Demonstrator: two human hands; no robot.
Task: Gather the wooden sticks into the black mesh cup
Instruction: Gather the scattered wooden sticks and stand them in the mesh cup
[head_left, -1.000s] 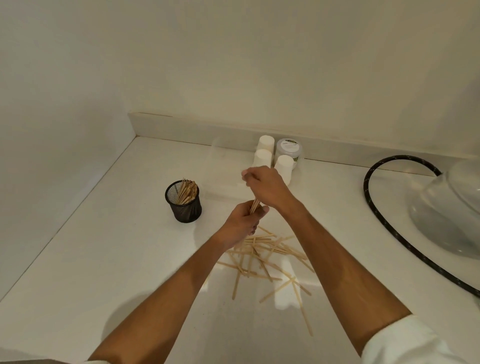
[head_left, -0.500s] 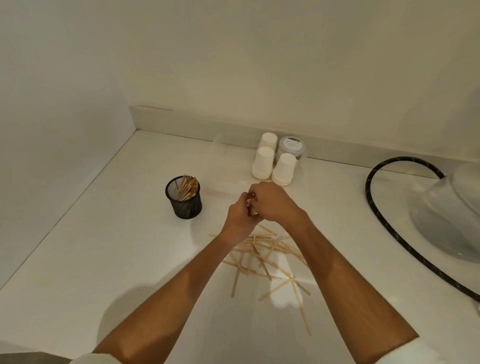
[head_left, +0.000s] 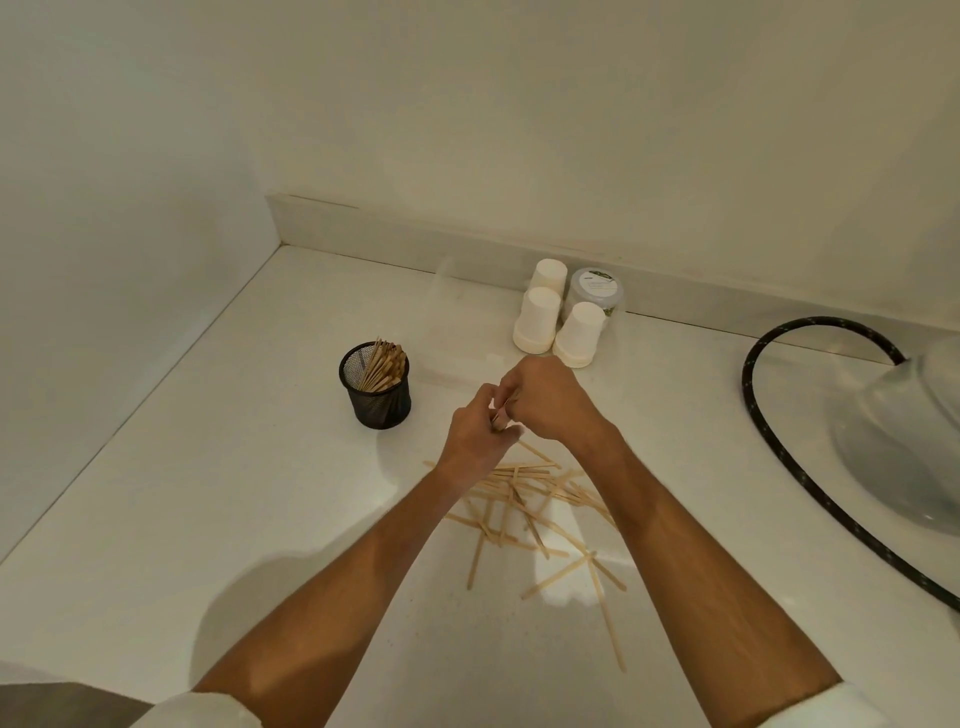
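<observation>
Two hands, left hand (head_left: 475, 436) and right hand (head_left: 550, 397), each grip closed on thin flat wooden sticks (head_left: 503, 413) beside round black mesh cup (head_left: 375, 384).

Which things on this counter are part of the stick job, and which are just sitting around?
Part of the job:
black mesh cup
loose wooden sticks
small bundle of sticks held between left hand and right hand

Just lying about:
three upturned white paper cups
lidded clear tub
black hose
</observation>
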